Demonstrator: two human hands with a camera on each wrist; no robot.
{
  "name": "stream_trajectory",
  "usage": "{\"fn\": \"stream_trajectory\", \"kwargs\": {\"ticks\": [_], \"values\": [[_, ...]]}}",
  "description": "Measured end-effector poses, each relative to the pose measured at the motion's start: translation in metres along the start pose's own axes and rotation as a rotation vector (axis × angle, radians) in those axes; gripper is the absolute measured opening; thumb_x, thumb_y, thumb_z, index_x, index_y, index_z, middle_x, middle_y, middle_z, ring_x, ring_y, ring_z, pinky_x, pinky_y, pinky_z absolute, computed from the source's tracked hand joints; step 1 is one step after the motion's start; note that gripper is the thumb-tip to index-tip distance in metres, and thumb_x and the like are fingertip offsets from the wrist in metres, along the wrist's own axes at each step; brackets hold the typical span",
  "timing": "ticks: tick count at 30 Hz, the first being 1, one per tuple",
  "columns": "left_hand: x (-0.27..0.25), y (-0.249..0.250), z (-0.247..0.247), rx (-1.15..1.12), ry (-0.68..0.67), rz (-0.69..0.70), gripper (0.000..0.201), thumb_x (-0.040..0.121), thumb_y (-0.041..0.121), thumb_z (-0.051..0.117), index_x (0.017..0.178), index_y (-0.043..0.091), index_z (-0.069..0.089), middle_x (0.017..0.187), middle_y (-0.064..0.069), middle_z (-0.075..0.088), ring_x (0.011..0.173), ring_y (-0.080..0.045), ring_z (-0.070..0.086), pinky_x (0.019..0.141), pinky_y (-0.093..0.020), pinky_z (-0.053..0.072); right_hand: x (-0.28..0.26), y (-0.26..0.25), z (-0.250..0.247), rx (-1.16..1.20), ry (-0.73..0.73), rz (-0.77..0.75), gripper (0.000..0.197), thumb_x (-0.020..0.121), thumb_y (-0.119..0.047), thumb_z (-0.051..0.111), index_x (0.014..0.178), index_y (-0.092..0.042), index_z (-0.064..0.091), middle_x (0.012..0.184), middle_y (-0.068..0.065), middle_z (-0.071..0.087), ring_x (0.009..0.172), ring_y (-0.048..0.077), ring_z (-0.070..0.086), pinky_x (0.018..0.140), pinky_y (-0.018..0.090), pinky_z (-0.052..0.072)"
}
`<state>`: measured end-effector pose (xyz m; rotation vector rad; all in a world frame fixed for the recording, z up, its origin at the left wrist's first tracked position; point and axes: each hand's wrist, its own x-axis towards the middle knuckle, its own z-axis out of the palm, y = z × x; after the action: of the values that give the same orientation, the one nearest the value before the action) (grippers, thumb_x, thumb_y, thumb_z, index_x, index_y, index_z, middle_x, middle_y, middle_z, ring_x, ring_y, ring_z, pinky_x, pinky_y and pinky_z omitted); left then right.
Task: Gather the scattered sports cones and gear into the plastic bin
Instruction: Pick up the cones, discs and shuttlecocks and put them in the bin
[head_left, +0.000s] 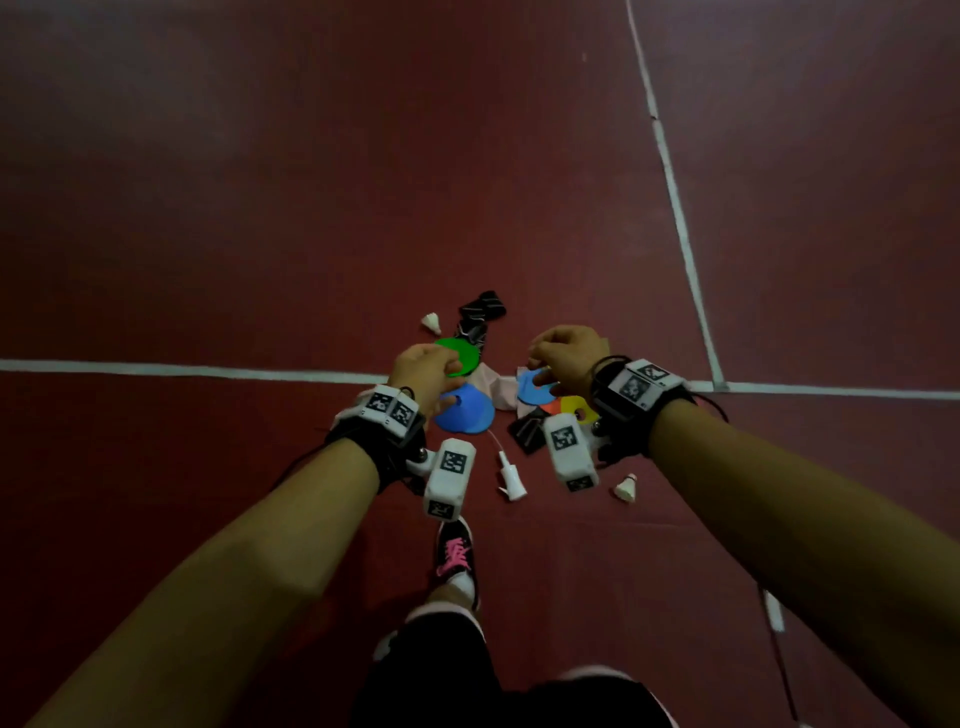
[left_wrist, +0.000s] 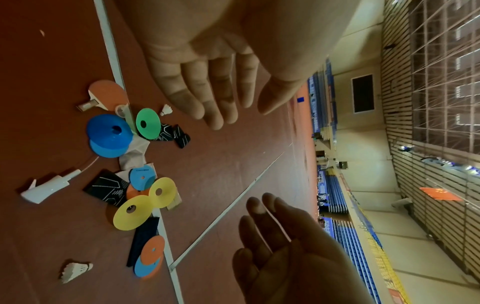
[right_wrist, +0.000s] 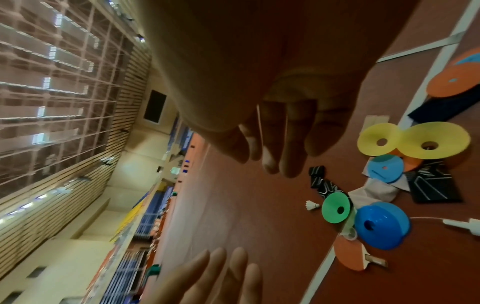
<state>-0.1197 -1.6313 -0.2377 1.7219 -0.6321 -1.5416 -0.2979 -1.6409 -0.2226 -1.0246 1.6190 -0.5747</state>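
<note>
My left hand (left_wrist: 207, 82) and right hand (right_wrist: 283, 131) hang loose and hold nothing, above the cones (left_wrist: 109, 133) and gear lying on the floor (head_left: 260, 234). I see no bin, I think, so I might carry things the wrong way.

cones (left_wrist: 109, 131): 8 | shuttlecocks (left_wrist: 75, 271): 2 | paddle (left_wrist: 106, 94): 1 | spray nozzle (left_wrist: 44, 190): 1

floor (head_left: 260, 234): dark red, white lines
stacked cones (left_wrist: 109, 135): blue
single cone (left_wrist: 148, 123): green
paired cones (left_wrist: 145, 201): yellow
paddle (left_wrist: 107, 95): orange face
wristbands (head_left: 483, 306): black, white line pattern
shuttlecocks (head_left: 431, 323): white
shoe (head_left: 456, 556): black, pink laces
</note>
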Motion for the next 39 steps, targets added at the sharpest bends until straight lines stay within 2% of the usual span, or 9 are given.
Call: {"fn": "stream_trajectory", "kwargs": {"ticks": [5, 10, 16, 21, 24, 29, 33, 36, 39], "values": [[0.106, 0.035, 0.008, 0.002, 0.017, -0.078, 0.014, 0.095, 0.012, 0.05, 0.108, 0.014, 0.054, 0.082, -0.005, 0.059, 0.066, -0.018, 0.057, 0.054, -0.026, 0.039, 0.095, -0.011, 0.012, -0.036, 0.001, 0.079, 0.011, 0.091, -0.004, 0.051, 0.084, -0.006, 0.061, 0.08, 0.01, 0.063, 0.057, 0.019, 0.059, 0.045, 0.023, 0.042], [0.181, 0.017, 0.021, -0.023, 0.025, -0.122, 0.007, 0.094, 0.012, 0.05, 0.098, 0.013, 0.056, 0.086, -0.007, 0.059, 0.07, -0.019, 0.058, 0.053, -0.026, 0.037, 0.175, 0.036, 0.028, -0.06, 0.003, 0.198, 0.014, 0.09, -0.006, 0.054, 0.077, -0.006, 0.059, 0.081, 0.019, 0.062, 0.053, 0.022, 0.056, 0.035, 0.017, 0.04], [0.286, -0.096, 0.045, 0.015, 0.068, -0.178, 0.012, 0.095, 0.015, 0.051, 0.086, 0.022, 0.055, 0.093, -0.003, 0.063, 0.068, -0.012, 0.061, 0.047, -0.019, 0.041, 0.284, 0.173, 0.07, -0.185, -0.127, 0.325, 0.015, 0.093, -0.012, 0.052, 0.08, -0.011, 0.06, 0.083, 0.01, 0.067, 0.065, 0.022, 0.063, 0.049, 0.024, 0.045], [0.378, -0.2, 0.064, 0.032, 0.092, -0.154, 0.011, 0.092, 0.013, 0.054, 0.086, 0.022, 0.057, 0.096, -0.006, 0.066, 0.074, -0.015, 0.065, 0.06, -0.027, 0.044, 0.374, 0.298, 0.122, -0.286, -0.191, 0.368, 0.015, 0.088, -0.011, 0.053, 0.077, -0.014, 0.062, 0.085, 0.015, 0.071, 0.069, 0.027, 0.068, 0.051, 0.027, 0.049], [0.441, -0.261, 0.079, 0.076, 0.093, -0.101, 0.01, 0.09, 0.012, 0.056, 0.087, 0.022, 0.057, 0.095, -0.006, 0.066, 0.073, -0.016, 0.065, 0.057, -0.026, 0.045, 0.433, 0.376, 0.161, -0.375, -0.206, 0.352, 0.014, 0.085, -0.019, 0.061, 0.071, -0.021, 0.059, 0.085, 0.009, 0.071, 0.085, 0.029, 0.07, 0.068, 0.035, 0.057], [0.516, -0.323, 0.091, 0.099, 0.079, -0.044, 0.007, 0.092, 0.019, 0.057, 0.087, 0.023, 0.056, 0.089, 0.003, 0.062, 0.078, -0.016, 0.067, 0.061, -0.027, 0.046, 0.5, 0.474, 0.205, -0.506, -0.156, 0.311, 0.021, 0.085, -0.033, 0.067, 0.099, -0.019, 0.065, 0.103, 0.003, 0.067, 0.093, 0.021, 0.061, 0.074, 0.027, 0.046], [0.558, -0.354, 0.098, 0.257, 0.031, 0.129, 0.012, 0.089, 0.019, 0.062, 0.086, 0.026, 0.053, 0.085, 0.007, 0.06, 0.082, -0.017, 0.063, 0.066, -0.029, 0.046, 0.537, 0.538, 0.231, -0.673, -0.208, 0.255, 0.042, 0.08, -0.04, 0.069, 0.112, -0.015, 0.057, 0.111, 0.007, 0.063, 0.099, 0.026, 0.06, 0.072, 0.028, 0.044], [0.57, -0.353, 0.109, 0.478, -0.043, 0.416, 0.015, 0.087, 0.031, 0.065, 0.094, 0.025, 0.053, 0.091, 0.012, 0.057, 0.087, -0.012, 0.058, 0.072, -0.024, 0.047, 0.552, 0.581, 0.242, -0.765, -0.226, 0.236, 0.052, 0.085, -0.044, 0.065, 0.122, -0.012, 0.046, 0.119, 0.012, 0.056, 0.106, 0.033, 0.057, 0.078, 0.035, 0.045], [0.572, -0.346, 0.12, 0.619, -0.104, 0.673, 0.028, 0.084, 0.041, 0.065, 0.102, 0.022, 0.056, 0.099, 0.009, 0.06, 0.086, -0.013, 0.061, 0.071, -0.03, 0.051, 0.552, 0.612, 0.249, -0.794, -0.239, 0.245, 0.05, 0.086, -0.051, 0.06, 0.121, -0.018, 0.046, 0.113, 0.01, 0.061, 0.096, 0.032, 0.062, 0.07, 0.033, 0.048]]}}
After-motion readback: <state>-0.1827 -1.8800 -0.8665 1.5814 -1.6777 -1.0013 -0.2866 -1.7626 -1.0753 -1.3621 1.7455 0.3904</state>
